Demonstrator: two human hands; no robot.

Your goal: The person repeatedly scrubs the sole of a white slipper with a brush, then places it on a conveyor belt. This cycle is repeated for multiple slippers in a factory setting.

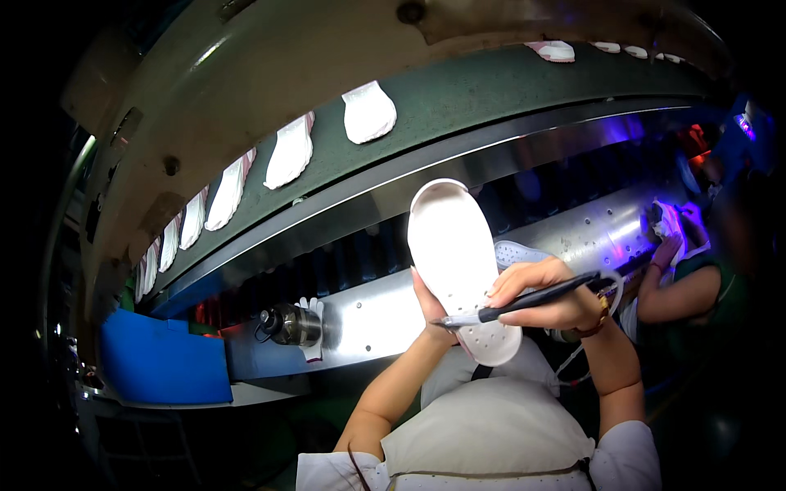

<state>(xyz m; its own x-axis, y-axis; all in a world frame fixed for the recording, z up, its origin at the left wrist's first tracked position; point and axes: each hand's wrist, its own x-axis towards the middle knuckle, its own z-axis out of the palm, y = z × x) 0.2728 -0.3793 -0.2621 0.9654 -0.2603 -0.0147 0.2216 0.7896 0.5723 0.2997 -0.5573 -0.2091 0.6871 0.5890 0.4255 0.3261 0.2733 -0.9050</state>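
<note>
A white shoe sole point(450, 237) with small holes toward its near end is held tilted before me, its long shape pointing away. My left hand point(428, 307) grips its left edge, thumb showing and the other fingers hidden behind. In my right hand point(553, 299) is a pen-shaped tool point(540, 296) with a black grip, a thin metal tip and a pale cord. The tip lies over the near part of the sole; whether it touches cannot be seen. Beyond my right hand a pale, perforated shoe-shaped piece point(512, 252) is partly hidden.
A green conveyor belt point(458, 98) carries several white shoe pieces point(291, 151) beneath a beige machine frame point(278, 57). On the metal ledge point(368, 319) a dark bottle point(291, 324) rests by a white glove point(313, 350). A blue box point(164, 352) stands left; a co-worker's arm point(667, 295) is right.
</note>
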